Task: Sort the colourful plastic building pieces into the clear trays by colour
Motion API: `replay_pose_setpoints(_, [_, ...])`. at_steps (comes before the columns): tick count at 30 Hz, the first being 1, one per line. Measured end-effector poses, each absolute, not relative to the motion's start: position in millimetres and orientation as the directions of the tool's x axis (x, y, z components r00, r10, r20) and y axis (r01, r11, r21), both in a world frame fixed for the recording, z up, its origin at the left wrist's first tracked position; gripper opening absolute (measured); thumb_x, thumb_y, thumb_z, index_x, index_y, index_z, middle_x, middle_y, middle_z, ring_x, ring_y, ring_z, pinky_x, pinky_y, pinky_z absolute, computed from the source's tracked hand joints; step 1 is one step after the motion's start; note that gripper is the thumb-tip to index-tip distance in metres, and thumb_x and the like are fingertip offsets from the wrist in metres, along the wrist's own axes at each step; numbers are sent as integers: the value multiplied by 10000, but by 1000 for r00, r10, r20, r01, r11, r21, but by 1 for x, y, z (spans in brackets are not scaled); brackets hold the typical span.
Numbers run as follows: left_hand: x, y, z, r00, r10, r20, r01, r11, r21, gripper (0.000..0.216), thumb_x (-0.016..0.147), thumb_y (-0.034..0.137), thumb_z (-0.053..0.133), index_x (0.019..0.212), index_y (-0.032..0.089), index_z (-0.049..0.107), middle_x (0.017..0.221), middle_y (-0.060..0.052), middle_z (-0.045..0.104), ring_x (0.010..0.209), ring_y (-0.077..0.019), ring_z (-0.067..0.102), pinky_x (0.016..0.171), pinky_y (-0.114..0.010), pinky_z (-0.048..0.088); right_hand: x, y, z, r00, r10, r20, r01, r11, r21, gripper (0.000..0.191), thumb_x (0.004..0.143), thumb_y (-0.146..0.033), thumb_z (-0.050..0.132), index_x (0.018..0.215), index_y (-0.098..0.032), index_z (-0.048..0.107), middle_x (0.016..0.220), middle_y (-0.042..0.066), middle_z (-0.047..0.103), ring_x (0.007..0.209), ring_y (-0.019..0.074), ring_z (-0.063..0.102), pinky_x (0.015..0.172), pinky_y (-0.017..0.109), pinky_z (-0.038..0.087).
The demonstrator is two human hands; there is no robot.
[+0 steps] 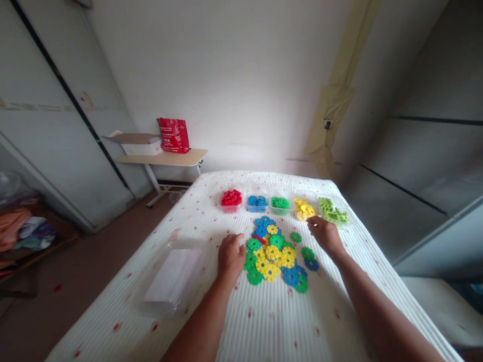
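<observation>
A pile of flat plastic flower discs, blue, yellow and green with one red piece, lies on a white bed with red dots. My left hand rests knuckles-up at the pile's left edge, fingers curled; I cannot tell if it holds a disc. My right hand hovers at the pile's upper right, just in front of the yellow tray, fingers bent down. Behind the pile stand clear trays of sorted discs: red, blue, green, yellow, and lime.
A clear plastic lid or box lies on the bed to the left. A small side table with a red bag and a white box stands by the wall. Clothes sit on a shelf at far left.
</observation>
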State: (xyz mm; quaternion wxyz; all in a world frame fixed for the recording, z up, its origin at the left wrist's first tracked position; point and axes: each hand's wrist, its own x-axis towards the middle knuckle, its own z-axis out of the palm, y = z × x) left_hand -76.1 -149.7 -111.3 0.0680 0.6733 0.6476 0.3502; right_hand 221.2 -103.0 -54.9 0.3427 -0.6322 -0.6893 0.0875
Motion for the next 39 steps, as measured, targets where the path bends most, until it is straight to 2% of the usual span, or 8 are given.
replay_pose_setpoints(5, [-77, -149, -112, -77, 919, 386, 817, -164, 554, 349, 744, 62, 465, 1041, 144, 629, 1010, -94, 647, 1004, -208, 568, 938, -356, 433, 239, -122, -66, -77, 957, 279, 832, 216, -511, 242, 743, -268, 463, 821, -193, 679, 767, 43, 704, 681, 177, 651, 655, 273, 483])
replay_pose_setpoints(8, [-78, -148, -112, -90, 917, 389, 805, -164, 571, 342, 738, 50, 464, 1016, 142, 639, 999, -92, 652, 980, -202, 580, 929, -355, 442, 239, -122, -70, -127, 958, 257, 841, 241, -484, 275, 745, -266, 506, 951, -199, 675, 887, 49, 706, 700, 167, 646, 680, 279, 491])
replay_pose_setpoints(13, [-78, -148, -110, -101, 914, 393, 799, -161, 579, 329, 732, 41, 468, 986, 141, 651, 970, -88, 659, 930, -200, 591, 900, -358, 460, 217, -112, -74, -307, 925, 226, 860, 371, -351, 441, 716, -225, 601, 1157, -222, 613, 1222, 73, 602, 1046, 209, 583, 884, 318, 455])
replay_pose_setpoints(20, [-78, -148, -112, -111, 912, 396, 781, -166, 602, 315, 730, 43, 478, 958, 168, 656, 947, -66, 659, 900, -178, 592, 882, -344, 464, 198, -102, -61, -343, 937, 70, 919, 350, -183, 322, 732, -203, 608, 1047, -204, 679, 1048, 79, 670, 973, 214, 604, 821, 279, 452])
replay_pose_setpoints(25, [-79, -147, -114, -109, 912, 395, 771, -174, 612, 324, 724, 39, 468, 957, 167, 653, 951, -64, 657, 904, -175, 590, 884, -339, 460, 215, -108, -55, -287, 956, 53, 913, 290, -288, 399, 707, -235, 603, 1101, -190, 647, 1000, 76, 670, 816, 174, 629, 738, 258, 463])
replay_pose_setpoints(28, [-79, -147, -113, -98, 914, 393, 775, -178, 607, 312, 727, 50, 469, 956, 152, 654, 951, -75, 656, 908, -183, 588, 890, -342, 456, 225, -122, -51, -305, 952, 18, 914, 298, -277, 328, 698, -215, 576, 1010, -200, 677, 935, 62, 671, 782, 171, 623, 705, 257, 458])
replay_pose_setpoints(36, [-79, -147, -113, -96, 917, 387, 781, -172, 601, 304, 731, 67, 476, 952, 174, 655, 951, -60, 660, 892, -173, 587, 885, -332, 454, 204, -146, -49, -282, 959, -30, 959, 281, -36, 232, 695, -224, 595, 901, -176, 688, 902, 89, 665, 745, 192, 628, 622, 257, 434])
replay_pose_setpoints(39, [-79, -147, -113, -99, 916, 388, 782, -169, 600, 298, 724, 70, 480, 940, 174, 657, 943, -58, 661, 884, -173, 589, 881, -329, 458, 200, -145, -45, -239, 971, -8, 971, 239, 6, 222, 697, -192, 558, 876, -195, 689, 891, 77, 685, 741, 187, 628, 632, 260, 424])
